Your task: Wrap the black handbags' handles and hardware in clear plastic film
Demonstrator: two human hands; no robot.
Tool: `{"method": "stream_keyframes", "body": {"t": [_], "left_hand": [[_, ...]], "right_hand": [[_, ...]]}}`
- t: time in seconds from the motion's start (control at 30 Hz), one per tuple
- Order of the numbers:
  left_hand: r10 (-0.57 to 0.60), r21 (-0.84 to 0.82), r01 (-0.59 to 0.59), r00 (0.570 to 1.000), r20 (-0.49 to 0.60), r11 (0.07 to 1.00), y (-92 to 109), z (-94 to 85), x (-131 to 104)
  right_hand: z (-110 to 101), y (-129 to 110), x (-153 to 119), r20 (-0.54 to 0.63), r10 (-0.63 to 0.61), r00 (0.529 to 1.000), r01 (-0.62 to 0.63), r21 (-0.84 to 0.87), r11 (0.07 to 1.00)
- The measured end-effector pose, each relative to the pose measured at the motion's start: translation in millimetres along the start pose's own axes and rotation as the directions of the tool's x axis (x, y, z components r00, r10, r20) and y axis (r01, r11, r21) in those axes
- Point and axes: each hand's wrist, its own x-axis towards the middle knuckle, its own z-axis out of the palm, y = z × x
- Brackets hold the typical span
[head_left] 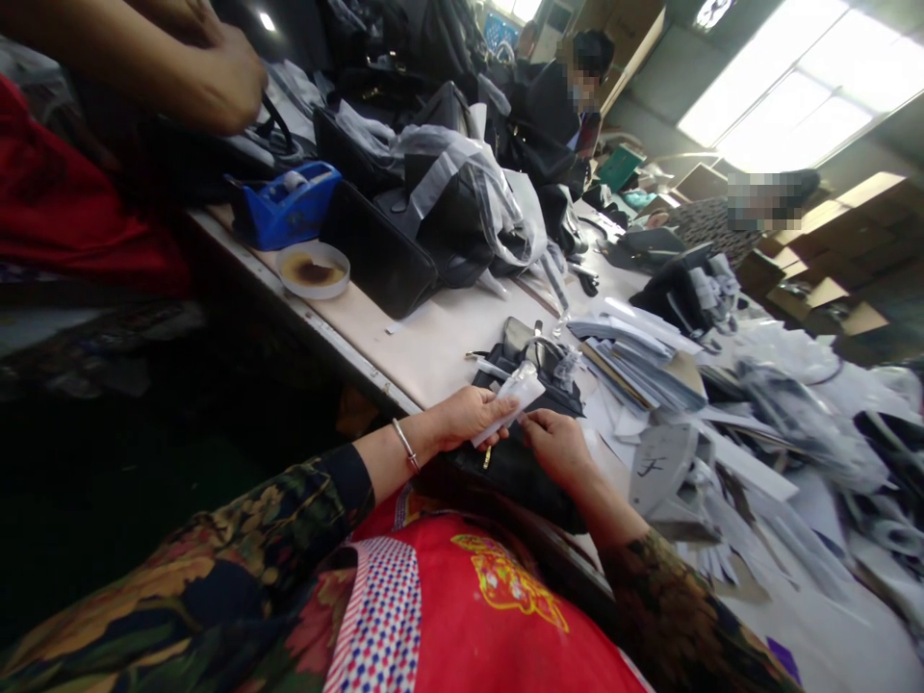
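A small white wrapped piece (521,387) slants up between my hands, over a black bag (530,472) at the table's front edge. My left hand (473,419), with a silver bangle at the wrist, holds it with thumb on top and fingers beneath. My right hand (559,443) is closed just to its right, fingertips pinched near its edge; what they hold, if anything, is too small to make out. A gold-coloured zip pull (488,458) hangs below my left fingers.
Behind on the left stand a blue tape dispenser (289,204), a round dish (313,271) and black bags (379,250). Paper stacks (639,361), a white dispenser (668,476) and plastic wrap lie right. A person's arm (194,77) reaches in at upper left; other people are farther back.
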Motion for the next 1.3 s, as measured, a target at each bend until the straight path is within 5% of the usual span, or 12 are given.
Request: {"method": "stream_keyframes", "body": {"t": [0.07, 0.13, 0.23, 0.37, 0.5, 0.63, 0.87, 1.03, 1.13, 1.3], "left_hand": [[0.007, -0.024, -0.006, 1.000, 0.007, 1.000, 0.1, -0.3, -0.3], [0.010, -0.033, -0.010, 1.000, 0.016, 0.999, 0.9, -0.4, -1.0], [0.011, 0.000, -0.011, 1.000, 0.028, 1.000, 2.4, -0.1, -2.1], [0.027, 0.033, -0.028, 0.999, 0.037, 0.999, 1.7, 0.2, -2.0], [0.034, 0.021, -0.035, 0.999, 0.028, 0.999, -1.7, -0.6, -0.8], [0.008, 0.002, -0.008, 0.999, 0.038, 1.000, -2.7, -1.4, -0.8], [0.003, 0.012, -0.004, 0.999, 0.034, 1.000, 3.3, -0.4, -1.7], [-0.011, 0.003, 0.011, 1.000, -0.006, 1.000, 4.3, 0.1, -2.4], [-0.026, 0.006, 0.026, 1.000, -0.007, 1.000, 4.8, 0.2, -3.1], [-0.038, 0.035, 0.038, 0.999, -0.009, 0.999, 7.4, 2.1, -3.6]], "right_hand": [[-0.7, 4.2, 2.3, 0.142, 0.184, 0.973, -0.218, 0.283, 0.934], [-2.5, 6.4, 2.1, 0.293, 0.239, 0.926, -0.365, 0.524, 0.770], [-4.9, 4.4, 1.3, 0.405, 0.184, 0.896, -0.436, 0.720, 0.540], [-2.4, -2.3, 5.3, 0.484, 0.098, 0.870, -0.485, 0.801, 0.350], [2.3, -0.8, 11.7, 0.528, 0.044, 0.848, -0.512, 0.796, 0.323], [-3.7, 5.1, 16.0, 0.527, 0.030, 0.849, -0.482, 0.750, 0.452], [-19.1, 1.0, 13.8, 0.381, 0.036, 0.924, -0.233, 0.484, 0.844], [-12.1, 6.7, -13.9, 0.001, -0.088, 0.996, 0.085, 0.259, 0.962], [-12.4, 15.4, -24.7, -0.113, -0.367, 0.923, 0.373, 0.034, 0.927], [-28.7, 15.4, -17.1, -0.046, -0.734, 0.678, 0.654, -0.417, 0.631]]}}
